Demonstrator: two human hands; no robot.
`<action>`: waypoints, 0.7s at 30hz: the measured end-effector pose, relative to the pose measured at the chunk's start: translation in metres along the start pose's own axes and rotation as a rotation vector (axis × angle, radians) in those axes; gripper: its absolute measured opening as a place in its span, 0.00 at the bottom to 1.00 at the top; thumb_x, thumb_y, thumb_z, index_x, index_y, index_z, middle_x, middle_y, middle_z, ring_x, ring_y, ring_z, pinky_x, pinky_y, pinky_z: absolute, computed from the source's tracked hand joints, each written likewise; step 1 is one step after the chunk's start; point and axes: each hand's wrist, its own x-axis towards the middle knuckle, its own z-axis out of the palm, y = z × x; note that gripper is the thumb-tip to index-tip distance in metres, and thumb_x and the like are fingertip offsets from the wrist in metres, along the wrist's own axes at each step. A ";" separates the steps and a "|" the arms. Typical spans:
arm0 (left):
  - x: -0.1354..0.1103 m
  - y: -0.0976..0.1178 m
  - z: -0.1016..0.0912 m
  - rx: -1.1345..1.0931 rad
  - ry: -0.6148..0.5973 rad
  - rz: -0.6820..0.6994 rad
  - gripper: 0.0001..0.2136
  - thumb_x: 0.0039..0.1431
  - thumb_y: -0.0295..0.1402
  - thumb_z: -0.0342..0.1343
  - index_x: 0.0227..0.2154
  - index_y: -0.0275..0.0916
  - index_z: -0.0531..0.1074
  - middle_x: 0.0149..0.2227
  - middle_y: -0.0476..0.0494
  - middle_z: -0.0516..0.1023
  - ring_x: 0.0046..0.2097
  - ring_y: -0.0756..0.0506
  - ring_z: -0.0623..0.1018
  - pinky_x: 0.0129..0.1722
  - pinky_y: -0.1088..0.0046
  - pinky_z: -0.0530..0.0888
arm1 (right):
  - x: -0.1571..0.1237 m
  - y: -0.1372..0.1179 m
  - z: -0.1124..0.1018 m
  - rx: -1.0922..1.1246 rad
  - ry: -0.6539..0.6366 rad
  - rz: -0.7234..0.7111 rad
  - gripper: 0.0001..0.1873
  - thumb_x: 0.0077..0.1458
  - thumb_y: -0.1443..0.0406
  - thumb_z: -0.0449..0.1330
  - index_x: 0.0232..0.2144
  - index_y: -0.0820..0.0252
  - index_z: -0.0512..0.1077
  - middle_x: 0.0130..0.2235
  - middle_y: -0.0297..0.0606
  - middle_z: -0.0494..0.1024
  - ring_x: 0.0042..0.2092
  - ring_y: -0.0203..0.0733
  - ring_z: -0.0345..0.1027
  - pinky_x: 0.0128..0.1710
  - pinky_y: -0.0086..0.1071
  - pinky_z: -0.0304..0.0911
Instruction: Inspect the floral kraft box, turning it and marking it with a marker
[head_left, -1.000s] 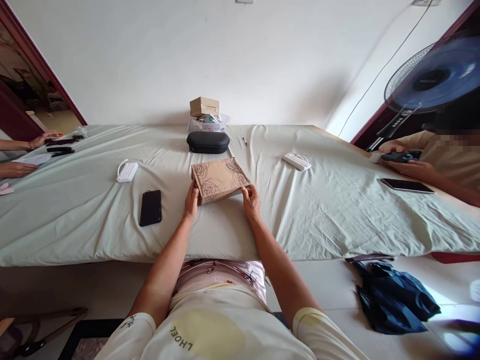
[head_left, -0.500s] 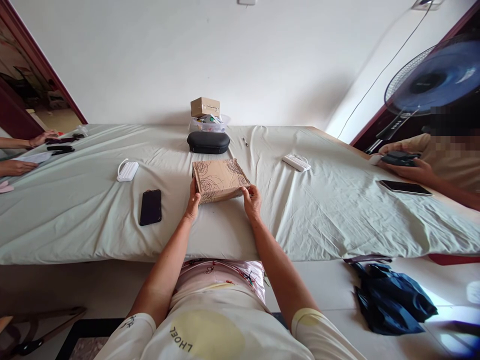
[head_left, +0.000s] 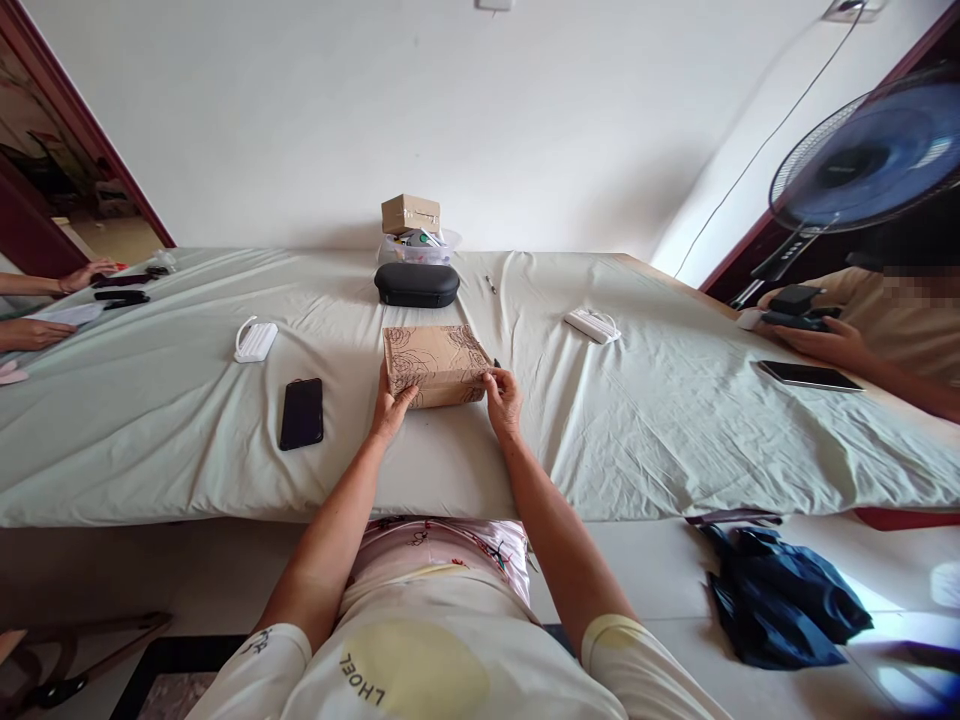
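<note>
A brown cardboard box with black scribbled loops on its faces is held just over the cloth-covered table, its near side facing me. My left hand is closed on its left near corner, the thumb lying across the near side. At the right near corner my right hand pinches the edge, thumb uppermost. A small dark tip sticks up beside the right fingers; what it belongs to is hidden. Behind the box sits a black zip case.
A black phone and a white device with a strap lie to the left. Another white strapped device, a pen and a tablet-like device are rightward. Other people's hands show at both sides; a fan stands right.
The box has turned slightly and tilted, so more of its near side shows. My left thumb has moved onto that side. A dark tip now shows by my right fingers.
</note>
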 end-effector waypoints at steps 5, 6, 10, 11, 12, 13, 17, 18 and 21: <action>0.003 -0.004 -0.001 -0.069 0.092 0.038 0.42 0.60 0.60 0.58 0.71 0.44 0.55 0.68 0.35 0.68 0.70 0.35 0.66 0.72 0.51 0.60 | -0.001 0.000 0.002 -0.038 -0.053 -0.010 0.26 0.56 0.42 0.60 0.38 0.57 0.76 0.35 0.38 0.77 0.36 0.40 0.70 0.36 0.34 0.68; 0.004 -0.005 -0.001 -0.092 0.105 0.035 0.42 0.60 0.60 0.57 0.71 0.45 0.55 0.68 0.35 0.68 0.71 0.35 0.65 0.72 0.50 0.59 | -0.001 -0.001 0.003 -0.059 -0.062 -0.018 0.26 0.56 0.42 0.60 0.37 0.57 0.76 0.36 0.39 0.77 0.36 0.41 0.70 0.36 0.34 0.68; 0.007 -0.009 -0.005 -0.151 0.118 0.007 0.42 0.58 0.62 0.58 0.69 0.45 0.58 0.68 0.36 0.68 0.72 0.35 0.64 0.73 0.49 0.57 | -0.002 0.000 0.004 -0.108 -0.105 -0.003 0.27 0.55 0.40 0.60 0.36 0.57 0.76 0.39 0.40 0.78 0.36 0.41 0.71 0.37 0.36 0.68; 0.008 -0.009 -0.006 -0.153 0.126 0.005 0.42 0.58 0.62 0.58 0.69 0.44 0.59 0.68 0.35 0.68 0.71 0.35 0.65 0.73 0.49 0.57 | -0.002 -0.001 0.004 -0.098 -0.124 0.012 0.27 0.54 0.40 0.60 0.36 0.57 0.75 0.38 0.40 0.78 0.35 0.40 0.71 0.37 0.36 0.68; 0.008 -0.008 -0.007 -0.153 0.139 0.008 0.41 0.58 0.62 0.58 0.68 0.44 0.59 0.68 0.35 0.68 0.71 0.35 0.66 0.73 0.50 0.58 | -0.003 -0.001 0.004 -0.080 -0.147 0.029 0.28 0.54 0.39 0.60 0.37 0.57 0.74 0.36 0.39 0.78 0.35 0.40 0.71 0.36 0.35 0.68; 0.008 -0.008 -0.008 -0.151 0.154 0.015 0.41 0.58 0.62 0.58 0.68 0.43 0.59 0.68 0.35 0.67 0.70 0.35 0.66 0.73 0.50 0.59 | -0.003 -0.002 0.004 -0.058 -0.167 0.042 0.28 0.54 0.39 0.60 0.37 0.57 0.74 0.34 0.37 0.77 0.34 0.40 0.70 0.35 0.35 0.68; 0.006 -0.006 -0.004 -0.172 0.193 0.045 0.42 0.59 0.61 0.58 0.69 0.43 0.55 0.69 0.33 0.65 0.69 0.36 0.68 0.70 0.53 0.65 | -0.006 -0.006 0.000 -0.036 -0.153 0.030 0.27 0.56 0.38 0.59 0.33 0.55 0.69 0.30 0.34 0.74 0.31 0.40 0.68 0.34 0.34 0.66; 0.005 -0.006 -0.001 -0.181 0.177 0.045 0.42 0.59 0.59 0.60 0.69 0.44 0.55 0.69 0.32 0.65 0.69 0.36 0.68 0.69 0.54 0.66 | -0.006 -0.007 -0.001 -0.044 -0.130 0.026 0.27 0.56 0.39 0.59 0.31 0.55 0.68 0.29 0.33 0.73 0.31 0.39 0.67 0.34 0.34 0.65; 0.002 -0.008 0.004 -0.178 0.128 0.065 0.40 0.57 0.55 0.64 0.67 0.45 0.58 0.68 0.33 0.66 0.68 0.36 0.69 0.65 0.55 0.71 | -0.006 -0.011 -0.006 -0.026 -0.054 0.024 0.28 0.55 0.38 0.59 0.29 0.55 0.66 0.27 0.31 0.69 0.29 0.38 0.62 0.31 0.33 0.61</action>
